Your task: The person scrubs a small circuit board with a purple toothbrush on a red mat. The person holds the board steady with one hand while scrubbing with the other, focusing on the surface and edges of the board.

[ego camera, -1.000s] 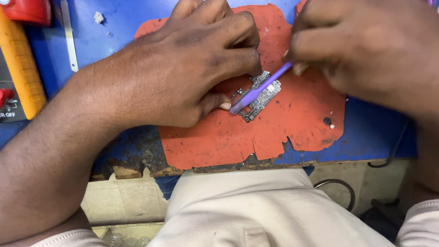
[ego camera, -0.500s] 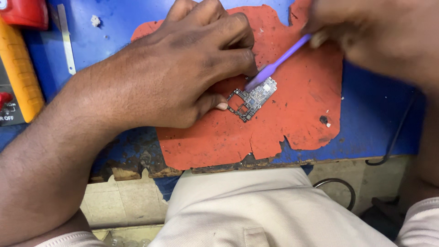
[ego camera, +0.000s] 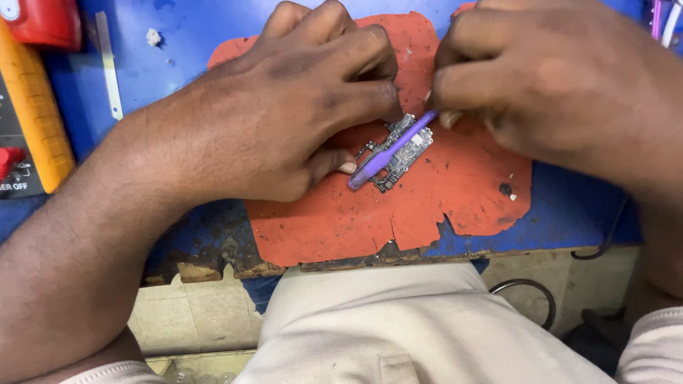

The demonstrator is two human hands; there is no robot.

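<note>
While the left hand [ego camera: 284, 114] pressed down from the upper left, its fingertips and thumb pinned a small dark circuit board [ego camera: 398, 148] with tiny metal components against a worn orange-red rubber mat [ego camera: 455, 206] with ragged, cracked edges. The index finger touched the board's upper end and the thumb nail sat against its lower left corner. The right hand [ego camera: 562, 85] came in from the upper right, its fingers closed together around the handle of a slim purple plastic tool [ego camera: 390, 151]. That tool lay slanted across the board, its lower tip reaching just past the board's left edge, close to the thumb. The mat rested on a blue work surface [ego camera: 178, 43] whose front edge was chipped. On the far left stood a yellow-cased meter [ego camera: 32, 121], and a thin flat metal strip [ego camera: 110, 71] lay just beside it. Below the bench edge showed the person's beige trousers [ego camera: 398, 327].
</note>
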